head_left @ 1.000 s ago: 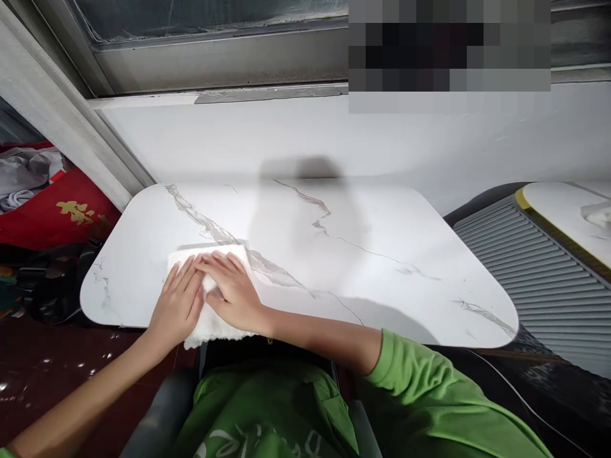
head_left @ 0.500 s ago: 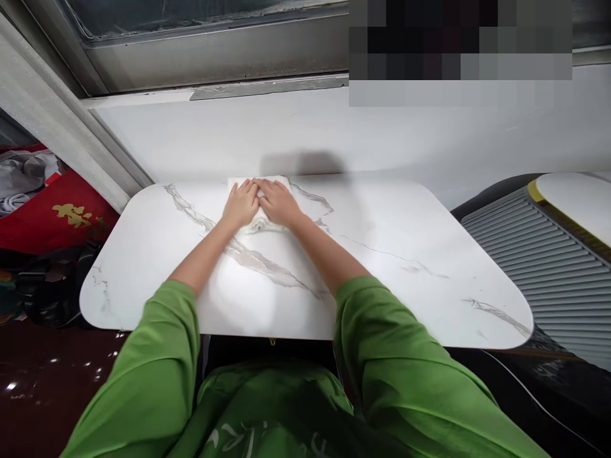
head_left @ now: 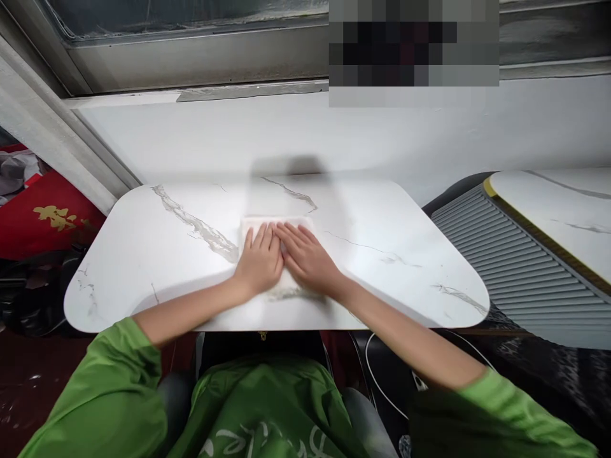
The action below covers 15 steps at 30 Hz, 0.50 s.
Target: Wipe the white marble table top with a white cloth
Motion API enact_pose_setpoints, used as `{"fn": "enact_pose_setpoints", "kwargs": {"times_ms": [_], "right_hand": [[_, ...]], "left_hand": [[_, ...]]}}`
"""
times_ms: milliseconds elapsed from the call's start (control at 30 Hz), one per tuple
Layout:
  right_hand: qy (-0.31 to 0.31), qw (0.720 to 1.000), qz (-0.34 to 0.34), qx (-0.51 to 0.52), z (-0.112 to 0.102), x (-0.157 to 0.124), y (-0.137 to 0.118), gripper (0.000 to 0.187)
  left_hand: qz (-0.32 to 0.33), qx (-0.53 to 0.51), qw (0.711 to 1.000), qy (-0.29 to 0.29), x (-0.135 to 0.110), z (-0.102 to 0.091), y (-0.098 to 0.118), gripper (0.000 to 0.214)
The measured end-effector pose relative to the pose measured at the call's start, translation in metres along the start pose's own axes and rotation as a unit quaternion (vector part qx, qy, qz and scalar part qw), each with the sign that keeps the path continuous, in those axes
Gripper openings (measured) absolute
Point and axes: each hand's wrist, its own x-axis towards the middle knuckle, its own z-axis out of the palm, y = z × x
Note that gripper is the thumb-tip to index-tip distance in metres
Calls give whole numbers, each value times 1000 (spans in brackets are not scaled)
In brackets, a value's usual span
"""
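A folded white cloth [head_left: 286,286] lies flat on a white marble-patterned tabletop [head_left: 382,273], near the middle of its front half. On the cloth's left part rests my left hand [head_left: 261,257], palm down with fingers stretched out. My right hand [head_left: 308,257] presses flat on its right part, fingers also extended. The two hands touch or nearly touch at the index fingers and thumbs. Much of the cloth is hidden beneath them, and its lower edge looks blurred.
A white wall [head_left: 214,133] and a window frame [head_left: 200,63] stand behind the table. To the right is a ribbed grey cabinet [head_left: 520,254] with a marble-patterned top. At left lies a red bag [head_left: 57,210] with gold print. A white cable [head_left: 382,388] hangs below the table.
Both hands and the cloth have slid from the table's back edge toward my body, and my elbows have spread outward. The camera view has shifted slightly.
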Motion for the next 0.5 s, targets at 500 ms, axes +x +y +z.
{"fn": "enact_pose_setpoints", "kwargs": {"times_ms": [500], "right_hand": [[-4,985,164,-51,1,22,71,57]], "left_hand": [[42,-32,997,-57,86,18,8,56]]}}
